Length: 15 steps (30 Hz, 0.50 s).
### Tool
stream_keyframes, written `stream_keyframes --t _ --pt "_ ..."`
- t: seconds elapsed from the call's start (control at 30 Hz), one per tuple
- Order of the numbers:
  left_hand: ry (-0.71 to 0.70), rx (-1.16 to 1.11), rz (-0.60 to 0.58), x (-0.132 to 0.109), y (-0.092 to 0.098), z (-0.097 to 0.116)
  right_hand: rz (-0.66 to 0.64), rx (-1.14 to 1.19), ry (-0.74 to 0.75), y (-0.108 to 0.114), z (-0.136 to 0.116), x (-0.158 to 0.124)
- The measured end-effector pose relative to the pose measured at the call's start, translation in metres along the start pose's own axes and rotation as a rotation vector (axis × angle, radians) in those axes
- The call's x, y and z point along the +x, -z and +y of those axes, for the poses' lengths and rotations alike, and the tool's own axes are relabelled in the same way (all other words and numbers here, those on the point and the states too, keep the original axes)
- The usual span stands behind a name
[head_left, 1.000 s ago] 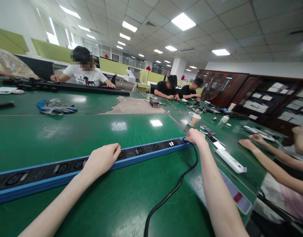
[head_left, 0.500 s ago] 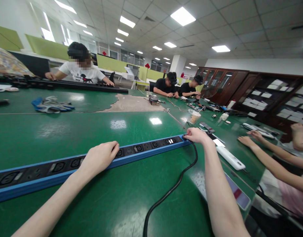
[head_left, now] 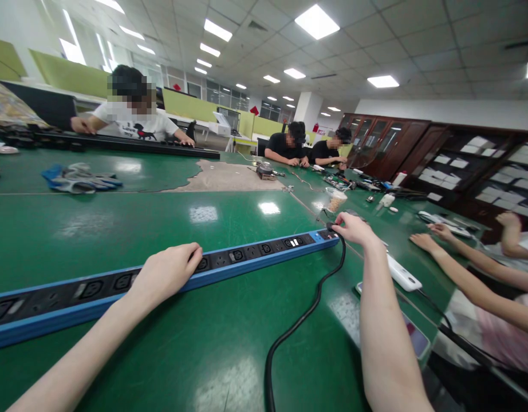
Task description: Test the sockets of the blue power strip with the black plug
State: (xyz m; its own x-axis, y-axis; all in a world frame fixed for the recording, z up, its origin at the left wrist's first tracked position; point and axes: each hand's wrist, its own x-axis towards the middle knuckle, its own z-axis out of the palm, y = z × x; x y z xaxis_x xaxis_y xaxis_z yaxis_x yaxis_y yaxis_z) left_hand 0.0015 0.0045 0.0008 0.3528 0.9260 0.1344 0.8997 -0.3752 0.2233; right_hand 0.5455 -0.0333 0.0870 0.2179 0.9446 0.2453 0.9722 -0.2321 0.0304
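Observation:
A long blue power strip with black sockets lies slantwise across the green table. My left hand is closed over its middle, fingers behind the far edge and thumb on the near side. At the strip's right end, my right hand pinches the black plug of a thick power cable. The plug is just above or at the end of the strip; whether they touch cannot be made out. From my fingers the cable curves down towards me over the tabletop.
To the right are a white power strip, a phone partly behind my right forearm, and another person's hands. Farther back lie work gloves, a tape measure and a plastic cup. Several people sit around the table.
My right hand has shifted right and up with the plug, uncovering the strip's right end. The cable has moved along slightly. My left hand keeps its place on the strip.

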Motion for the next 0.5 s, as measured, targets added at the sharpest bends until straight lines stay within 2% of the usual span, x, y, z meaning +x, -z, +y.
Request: stream_keyframes --t 0.2,0.5 --pt "0.0 -0.002 0.009 0.001 0.0 -0.001 -0.065 0.034 -0.149 -0.009 -0.006 0.003" --pt "0.0 0.011 0.0 0.002 -0.001 -0.002 -0.077 0.37 -0.165 -0.018 -0.033 -0.003"
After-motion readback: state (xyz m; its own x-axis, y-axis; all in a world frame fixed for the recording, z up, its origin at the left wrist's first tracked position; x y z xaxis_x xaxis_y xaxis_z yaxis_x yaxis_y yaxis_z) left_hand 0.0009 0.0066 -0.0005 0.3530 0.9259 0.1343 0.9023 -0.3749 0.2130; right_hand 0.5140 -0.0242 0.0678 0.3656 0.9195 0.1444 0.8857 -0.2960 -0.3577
